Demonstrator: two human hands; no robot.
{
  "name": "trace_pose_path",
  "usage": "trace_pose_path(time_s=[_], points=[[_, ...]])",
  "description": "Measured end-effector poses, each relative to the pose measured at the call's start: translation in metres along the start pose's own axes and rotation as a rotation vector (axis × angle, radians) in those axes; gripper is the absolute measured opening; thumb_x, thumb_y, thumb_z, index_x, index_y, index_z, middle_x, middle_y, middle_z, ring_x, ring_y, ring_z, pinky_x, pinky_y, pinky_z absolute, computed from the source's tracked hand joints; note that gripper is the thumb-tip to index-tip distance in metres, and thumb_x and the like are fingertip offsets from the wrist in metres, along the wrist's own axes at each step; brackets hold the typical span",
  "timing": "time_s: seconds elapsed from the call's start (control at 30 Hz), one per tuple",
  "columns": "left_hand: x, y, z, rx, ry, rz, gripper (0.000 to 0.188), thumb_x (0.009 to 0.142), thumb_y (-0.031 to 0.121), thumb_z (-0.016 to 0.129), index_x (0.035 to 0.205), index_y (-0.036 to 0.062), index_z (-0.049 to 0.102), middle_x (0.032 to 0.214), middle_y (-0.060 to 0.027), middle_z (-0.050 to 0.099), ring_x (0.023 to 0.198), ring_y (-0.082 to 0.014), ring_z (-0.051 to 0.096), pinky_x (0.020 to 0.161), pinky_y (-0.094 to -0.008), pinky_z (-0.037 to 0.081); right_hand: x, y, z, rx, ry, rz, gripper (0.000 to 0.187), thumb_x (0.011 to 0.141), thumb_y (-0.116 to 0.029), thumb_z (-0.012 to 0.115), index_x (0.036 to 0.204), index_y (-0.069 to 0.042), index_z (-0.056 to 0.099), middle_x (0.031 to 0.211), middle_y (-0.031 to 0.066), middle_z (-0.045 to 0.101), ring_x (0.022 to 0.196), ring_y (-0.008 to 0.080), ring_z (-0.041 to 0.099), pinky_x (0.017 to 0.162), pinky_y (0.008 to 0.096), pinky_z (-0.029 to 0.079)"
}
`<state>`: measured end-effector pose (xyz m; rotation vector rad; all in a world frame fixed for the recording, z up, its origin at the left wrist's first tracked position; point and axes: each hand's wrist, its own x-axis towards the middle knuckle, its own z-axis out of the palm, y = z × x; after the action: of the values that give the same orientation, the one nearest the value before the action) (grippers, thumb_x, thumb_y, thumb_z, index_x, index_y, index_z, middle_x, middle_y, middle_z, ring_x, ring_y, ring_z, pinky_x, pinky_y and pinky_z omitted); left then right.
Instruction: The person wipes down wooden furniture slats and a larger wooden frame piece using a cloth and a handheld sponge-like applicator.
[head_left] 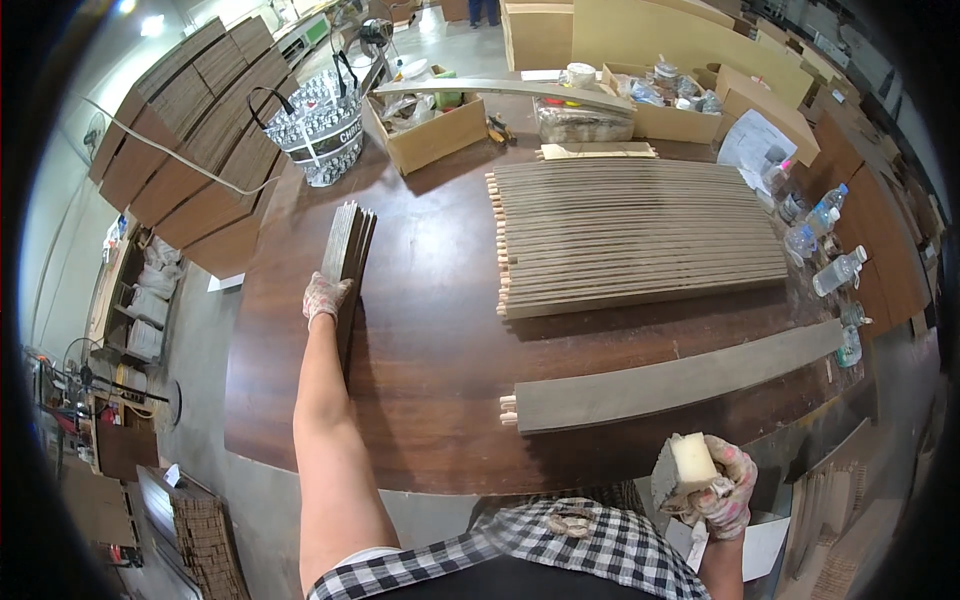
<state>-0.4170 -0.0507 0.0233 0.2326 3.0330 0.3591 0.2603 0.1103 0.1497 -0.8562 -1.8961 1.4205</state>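
Nearest: the right hand (732, 490), gloved, was closed around a pale sponge-like block (692, 462) with a grey side, held just off the near edge of the desk (430, 430). Its cream face was uncovered by the fingers. In my judgement a grip from behind, as here, served well: the working face stayed free and the fingertips clear of rough wood.

Next out, one wide grey-brown board (680, 375) lay on the right, flat side up, pale pegs (508, 410) jutting from its left end. Those ends looked easy to knock; best kept clear of sleeve and block.

Farther, at full reach, the left hand (325, 297), also gloved, gripped a small bundle of strips (350, 240) from its left side. The bundle lay lengthwise away from the body on the left of the desk. A firm, even squeeze seemed called for, lest the strips slide apart; their far ends looked slightly uneven.

Right of the bundle, well apart, sat a broad row of slats (640, 230), packed closely, pegs leftward. Clear bottles (840, 272) stood or leaned along the right edge.

Beyond: a patterned tote bag (322, 135) and an open cardboard box (430, 145).
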Motion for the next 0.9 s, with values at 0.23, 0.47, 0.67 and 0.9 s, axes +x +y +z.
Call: trace_pose_path(time_s=[0.23, 0.47, 0.67, 0.9], points=[[-0.006, 0.003, -0.004, 0.054, -0.014, 0.020, 0.071, 0.068, 0.042, 0.083, 0.121, 0.0040, 0.056, 0.117, -0.0242, 0.068, 0.114, -0.0400, 0.063, 0.097, -0.0470, 0.051, 0.019, -0.014, 0.023, 0.078, -0.038, 0.086, 0.090, 0.066, -0.068, 0.083, 0.114, 0.006, 0.065, 0.099, 0.0091, 0.071, 0.093, 0.0185, 0.069, 0.085, 0.0334, 0.055], [-0.007, 0.005, -0.003, 0.064, -0.045, 0.092, 0.099, 0.070, 0.036, 0.084, 0.151, 0.0078, 0.035, 0.129, -0.0187, 0.065, 0.120, -0.0351, 0.062, 0.100, -0.0457, 0.052, 0.014, -0.020, 0.051, 0.069, -0.073, -0.034, 0.085, 0.071, -0.061, 0.084, 0.117, 0.007, 0.064, 0.108, 0.0123, 0.070, 0.096, 0.0200, 0.069, 0.086, 0.0340, 0.054], [-0.021, 0.021, -0.014, 0.080, -0.126, 0.057, 0.106, 0.068, 0.027, 0.081, 0.157, 0.0081, 0.025, 0.132, -0.0181, 0.063, 0.122, -0.0329, 0.061, 0.101, -0.0429, 0.051, -0.001, -0.025, 0.068, 0.066, -0.044, -0.093, 0.082, 0.073, -0.059, 0.084, 0.118, 0.006, 0.063, 0.109, 0.0123, 0.070, 0.098, 0.0206, 0.069, 0.087, 0.0334, 0.054], [-0.027, 0.027, -0.023, 0.096, -0.138, 0.074, 0.097, 0.072, 0.022, 0.076, 0.155, 0.0065, 0.028, 0.130, -0.0183, 0.064, 0.122, -0.0329, 0.062, 0.101, -0.0430, 0.051, -0.020, -0.032, 0.074, 0.127, 0.008, -0.032, 0.087, 0.069, -0.059, 0.086, 0.121, 0.007, 0.062, 0.111, 0.0122, 0.069, 0.101, 0.0209, 0.068, 0.090, 0.0358, 0.054]])
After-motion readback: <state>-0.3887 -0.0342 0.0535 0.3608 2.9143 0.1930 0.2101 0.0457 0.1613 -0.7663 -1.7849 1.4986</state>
